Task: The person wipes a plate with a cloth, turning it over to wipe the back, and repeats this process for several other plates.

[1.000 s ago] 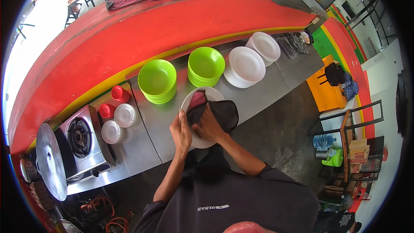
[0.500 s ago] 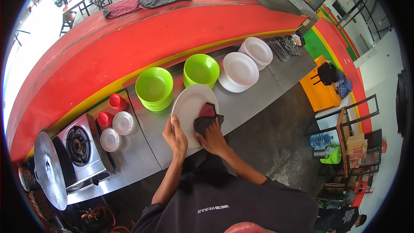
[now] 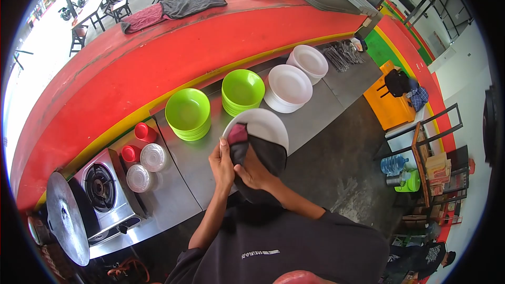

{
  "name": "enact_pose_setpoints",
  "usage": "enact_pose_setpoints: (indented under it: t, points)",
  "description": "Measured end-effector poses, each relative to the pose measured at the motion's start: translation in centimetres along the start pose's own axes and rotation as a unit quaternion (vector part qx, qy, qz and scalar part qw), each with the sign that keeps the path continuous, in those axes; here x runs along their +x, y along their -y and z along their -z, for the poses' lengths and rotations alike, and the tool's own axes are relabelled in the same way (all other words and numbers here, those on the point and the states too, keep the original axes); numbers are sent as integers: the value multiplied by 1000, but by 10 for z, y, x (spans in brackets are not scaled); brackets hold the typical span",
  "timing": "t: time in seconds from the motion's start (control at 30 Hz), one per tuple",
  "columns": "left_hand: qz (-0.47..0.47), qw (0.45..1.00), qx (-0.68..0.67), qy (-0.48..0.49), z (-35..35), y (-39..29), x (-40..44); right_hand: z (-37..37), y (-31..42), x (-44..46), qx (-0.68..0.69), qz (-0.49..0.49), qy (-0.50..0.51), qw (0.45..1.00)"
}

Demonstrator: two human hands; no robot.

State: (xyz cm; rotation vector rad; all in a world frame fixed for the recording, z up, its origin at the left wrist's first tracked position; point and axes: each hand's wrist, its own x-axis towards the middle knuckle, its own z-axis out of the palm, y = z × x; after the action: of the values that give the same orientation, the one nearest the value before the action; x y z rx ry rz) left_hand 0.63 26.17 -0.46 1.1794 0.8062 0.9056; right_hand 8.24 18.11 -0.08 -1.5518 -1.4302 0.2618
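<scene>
A white plate (image 3: 271, 125) is held up in front of my chest, over the counter's near edge. My left hand (image 3: 222, 164) grips its left rim, thumb on top. A dark cloth (image 3: 267, 153) with a pink patch lies across the plate's inside. My right hand (image 3: 255, 171) is pressed into the cloth, its fingers partly hidden by the fabric. Just beyond the plate stand two stacks of green bowls (image 3: 188, 110) and two stacks of white plates (image 3: 290, 85).
The steel counter (image 3: 184, 171) holds a gas stove (image 3: 108, 189), red cups (image 3: 145, 132), clear-lidded containers (image 3: 153, 157) and cutlery (image 3: 342, 55). A large metal lid (image 3: 67, 218) stands at the far left. Behind runs a red wall (image 3: 184, 47). A person (image 3: 421, 257) is at lower right.
The plate has tilted and shifted slightly right. The cloth, bunched half a second ago, is now spread wider over the plate, with my right hand further left in it.
</scene>
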Motion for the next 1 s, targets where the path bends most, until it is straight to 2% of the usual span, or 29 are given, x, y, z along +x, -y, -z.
enact_pose_setpoints:
  t: [0.1,0.27,0.37,0.47,0.6,0.7,0.73,0.8,0.87,0.97,1.0]
  points:
    - [-1,999,39,2,-3,-2,-8,12,-30,20,-107,21,4,994]
    - [2,998,53,-27,-2,-8,-11,18,-61,33,-185,-10,-107,977]
    - [-1,998,48,-46,3,-12,-5,16,-74,24,-256,-44,-90,961]
    - [-30,997,38,-60,7,-9,3,12,-78,2,-339,-50,-21,939]
    - [-39,997,30,-58,5,-14,11,-2,-68,-32,-231,-54,62,969]
    - [-38,997,39,-45,0,-12,16,-7,-29,-28,-77,3,4,997]
    - [-36,998,40,-42,-5,-9,17,-6,-30,-33,-66,9,76,995]
    - [-19,999,45,-24,-9,-7,17,-9,-36,-36,-93,-11,114,989]
    - [8,998,54,5,-8,-6,17,-9,-42,-35,-108,-17,107,988]
    - [39,997,50,35,-10,-12,15,1,-43,-8,-106,-2,17,994]
    - [21,998,43,38,-12,-11,14,9,-33,9,-101,8,-21,995]
